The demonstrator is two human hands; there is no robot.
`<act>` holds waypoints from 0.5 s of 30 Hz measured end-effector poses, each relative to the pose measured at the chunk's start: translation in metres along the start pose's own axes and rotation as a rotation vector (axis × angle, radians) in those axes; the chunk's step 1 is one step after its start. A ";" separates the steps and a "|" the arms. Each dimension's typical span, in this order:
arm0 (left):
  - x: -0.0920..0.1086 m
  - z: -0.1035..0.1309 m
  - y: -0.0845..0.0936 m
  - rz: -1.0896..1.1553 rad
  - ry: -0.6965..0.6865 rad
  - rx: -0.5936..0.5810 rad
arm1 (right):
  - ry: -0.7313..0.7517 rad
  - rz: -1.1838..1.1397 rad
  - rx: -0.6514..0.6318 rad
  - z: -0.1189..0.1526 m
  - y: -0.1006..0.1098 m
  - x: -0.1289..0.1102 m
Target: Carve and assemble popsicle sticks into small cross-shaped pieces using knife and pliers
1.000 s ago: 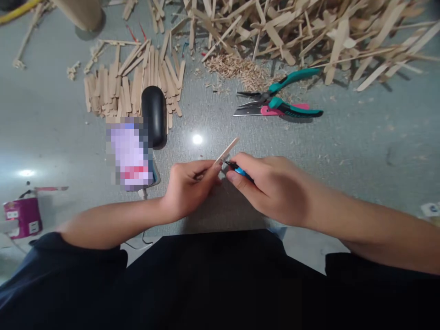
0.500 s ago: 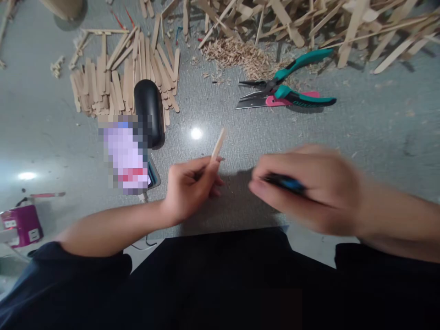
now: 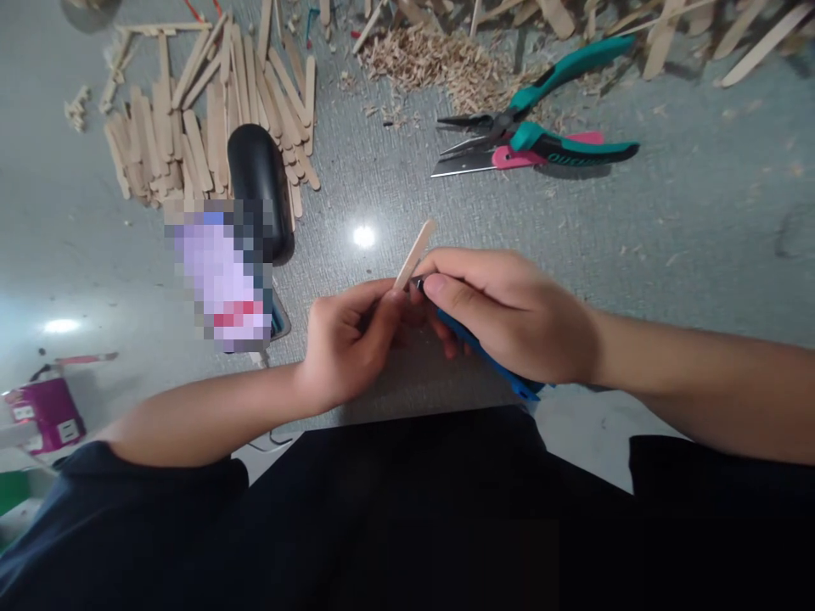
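Pinched between thumb and fingers of my left hand [image 3: 356, 344] is a flat wooden craft stick [image 3: 417, 253], its rounded end pointing up and to the right. My right hand [image 3: 509, 310] is closed around a slim blue utility knife [image 3: 490, 356], whose tail slants down toward the table's front edge. The knife's dark front end lies close beside the stick, at my left fingertips. My fingers hide most of the blade, so I cannot tell whether it touches the wood.
Ahead lie teal-handled pliers [image 3: 509, 123] over a pink-handled blade [image 3: 468, 164]. Behind them is a heap of wood shavings [image 3: 433, 64]. To the left are a pile of craft sticks [image 3: 171, 144], a black case [image 3: 258, 187], a blurred phone [image 3: 220, 276] and a purple power block [image 3: 54, 416].
My right hand has moved left with the knife, from apart to right beside the stick. The stick tilts a little more to the right. The view has shifted slightly.
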State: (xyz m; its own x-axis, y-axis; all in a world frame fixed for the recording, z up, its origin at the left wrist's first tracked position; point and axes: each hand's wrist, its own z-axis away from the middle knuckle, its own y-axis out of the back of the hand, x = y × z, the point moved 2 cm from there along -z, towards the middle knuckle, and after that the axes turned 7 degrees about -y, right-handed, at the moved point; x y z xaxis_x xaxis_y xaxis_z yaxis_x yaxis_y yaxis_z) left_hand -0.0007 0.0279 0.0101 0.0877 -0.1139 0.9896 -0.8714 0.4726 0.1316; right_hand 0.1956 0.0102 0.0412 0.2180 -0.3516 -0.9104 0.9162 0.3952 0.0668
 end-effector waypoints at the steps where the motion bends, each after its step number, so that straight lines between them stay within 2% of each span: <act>1: 0.000 0.001 0.000 -0.010 0.008 0.003 | -0.012 0.031 0.022 0.001 0.000 -0.002; 7: 0.001 0.002 -0.001 -0.067 0.024 -0.003 | -0.055 0.133 0.079 0.000 0.001 -0.003; 15: 0.003 0.002 0.000 -0.172 -0.012 -0.022 | -0.121 0.198 0.075 -0.006 -0.001 -0.002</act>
State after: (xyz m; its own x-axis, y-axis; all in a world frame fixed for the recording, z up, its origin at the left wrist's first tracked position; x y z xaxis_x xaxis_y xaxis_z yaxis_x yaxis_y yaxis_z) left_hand -0.0015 0.0255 0.0134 0.2290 -0.2056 0.9515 -0.8332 0.4639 0.3008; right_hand 0.1924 0.0155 0.0404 0.4307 -0.3744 -0.8212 0.8729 0.4040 0.2736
